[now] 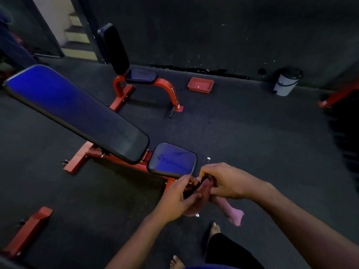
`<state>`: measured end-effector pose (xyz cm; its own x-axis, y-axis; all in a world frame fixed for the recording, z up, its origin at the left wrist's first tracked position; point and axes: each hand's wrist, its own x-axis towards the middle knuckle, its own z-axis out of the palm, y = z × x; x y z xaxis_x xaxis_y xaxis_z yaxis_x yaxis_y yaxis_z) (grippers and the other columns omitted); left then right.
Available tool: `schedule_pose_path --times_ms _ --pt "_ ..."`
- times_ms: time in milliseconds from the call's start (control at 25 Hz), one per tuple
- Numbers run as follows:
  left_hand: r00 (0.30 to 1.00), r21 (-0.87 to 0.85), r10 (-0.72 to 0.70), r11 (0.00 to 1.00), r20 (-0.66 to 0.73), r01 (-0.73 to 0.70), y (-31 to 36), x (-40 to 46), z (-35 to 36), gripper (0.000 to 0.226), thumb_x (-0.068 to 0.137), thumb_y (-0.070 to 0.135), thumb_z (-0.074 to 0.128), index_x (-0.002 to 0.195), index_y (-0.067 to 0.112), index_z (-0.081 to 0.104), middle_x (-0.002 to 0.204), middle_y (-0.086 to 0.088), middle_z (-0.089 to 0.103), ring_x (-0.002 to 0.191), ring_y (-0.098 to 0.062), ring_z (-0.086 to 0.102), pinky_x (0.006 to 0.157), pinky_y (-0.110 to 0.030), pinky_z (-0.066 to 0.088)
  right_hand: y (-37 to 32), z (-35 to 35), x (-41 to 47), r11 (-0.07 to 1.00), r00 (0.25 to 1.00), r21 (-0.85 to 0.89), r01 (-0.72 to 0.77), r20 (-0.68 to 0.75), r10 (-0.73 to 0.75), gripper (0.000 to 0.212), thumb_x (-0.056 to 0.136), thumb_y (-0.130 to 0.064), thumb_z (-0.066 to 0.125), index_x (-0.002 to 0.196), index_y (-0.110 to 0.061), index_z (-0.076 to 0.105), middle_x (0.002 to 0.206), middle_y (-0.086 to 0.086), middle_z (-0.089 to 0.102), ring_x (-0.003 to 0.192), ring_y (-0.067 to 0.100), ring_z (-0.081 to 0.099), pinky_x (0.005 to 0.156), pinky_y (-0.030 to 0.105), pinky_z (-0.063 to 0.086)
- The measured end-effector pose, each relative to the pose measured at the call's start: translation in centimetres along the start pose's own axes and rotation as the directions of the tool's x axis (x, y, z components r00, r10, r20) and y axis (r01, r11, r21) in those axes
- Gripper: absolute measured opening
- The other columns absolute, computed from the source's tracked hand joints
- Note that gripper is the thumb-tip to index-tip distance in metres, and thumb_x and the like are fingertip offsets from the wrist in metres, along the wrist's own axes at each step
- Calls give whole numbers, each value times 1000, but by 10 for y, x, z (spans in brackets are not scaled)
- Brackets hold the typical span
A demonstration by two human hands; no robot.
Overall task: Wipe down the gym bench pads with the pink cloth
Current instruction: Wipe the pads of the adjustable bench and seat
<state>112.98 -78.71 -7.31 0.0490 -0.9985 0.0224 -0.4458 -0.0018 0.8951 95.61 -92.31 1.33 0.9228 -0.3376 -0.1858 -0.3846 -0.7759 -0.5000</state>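
- Nearest bench: long back pad [77, 111], tilted up and running toward the upper left, dark and glossy, with nothing touching it. No streak or damp sheen distinct enough to call it wiped; judged still to do.
- Seat pad [172, 159] of that bench, just in front of the hands, scuffed and marked on top, also untouched. Judged not yet wiped.
- Second bench [136, 78] farther back by the wall, upright back pad and small seat, well apart from the hands. Unclear whether part of the job; no cloth near it.
- Red tray [200, 85] and white bucket [285, 84] on the floor near the wall, far from the work.
- Pink cloth [233, 212] held in the air below and to the right of the seat pad, bunched between both hands, one end dangling loose.
- Left hand [178, 199]: fingers curled, pinching the bunched cloth.
- Right hand [223, 181]: fingers curled down, gripping the cloth's upper part; something small and dark between the hands, too blurred to name.
- Overall judgement: cloth being gathered or folded, wiping itself not begun.
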Motion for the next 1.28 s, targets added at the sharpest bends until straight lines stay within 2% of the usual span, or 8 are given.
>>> schedule_pose_path --times_ms 80,160,240,360,560,720,1000,1280 --pt "997 131 29 991 73 -39 -14 21 -9 32 94 36 70 122 40 56 123 17 59 113 -5 60 97 -30 51 18 -12 22 998 999 -64 22 47 -19 24 76 -10 68 96 -22 61 94 -8 60 88 10 54 72 22 34" --pt "996 301 86 949 27 -90 -25 50 -21 29 95 39 64 121 30 59 130 17 54 118 -6 54 101 -30 48 37 -24 45 993 997 -117 28 78 -19 26 77 -13 70 92 -27 55 94 -8 59 93 15 56 73 28 37" --pt "992 374 112 923 -50 -85 -30 84 -39 23 92 38 61 110 24 57 121 15 53 112 -11 54 97 -35 47 57 -41 69 988 995 -150 39 97 -24 26 79 -27 76 92 -26 54 94 -6 62 88 16 57 72 33 42" --pt "996 386 86 919 -5 -78 -31 121 -68 21 95 35 62 104 36 43 96 20 54 89 -9 59 75 -35 47 86 -66 102 991 993 -82 105 70 -99 28 88 -44 75 85 -26 53 84 -10 58 75 7 49 66 28 34" --pt "996 485 71 874 -57 -35 -46 158 -116 23 97 29 63 112 34 45 100 17 53 88 -11 60 74 -37 52 126 -100 160 983 983 22 183 -41 -182 14 95 -33 70 98 -19 67 93 -6 61 80 2 51 71 13 37" --pt "998 599 45 801 -38 -13 -77 168 -145 18 96 38 64 110 28 57 109 10 59 100 -13 60 81 -34 53 128 -102 199 976 975 -89 199 -86 -207 13 100 -28 62 110 -22 69 106 -6 59 92 12 61 81 31 51" --pt "950 552 19 817 -311 165 -104 167 -202 23 87 31 82 104 23 69 103 12 62 88 -8 61 74 -36 57 114 -113 250 989 972 -94 115 -194 -131 8 94 -20 70 101 -20 71 97 -6 63 89 13 63 80 33 53" --pt "955 501 51 859 -291 107 -114 153 -275 22 85 21 85 105 20 77 106 10 67 89 -7 66 84 -36 59 91 -105 281 997 944 -19 72 -320 -74 12 90 -11 75 97 -20 70 96 -9 63 87 7 65 79 31 57"
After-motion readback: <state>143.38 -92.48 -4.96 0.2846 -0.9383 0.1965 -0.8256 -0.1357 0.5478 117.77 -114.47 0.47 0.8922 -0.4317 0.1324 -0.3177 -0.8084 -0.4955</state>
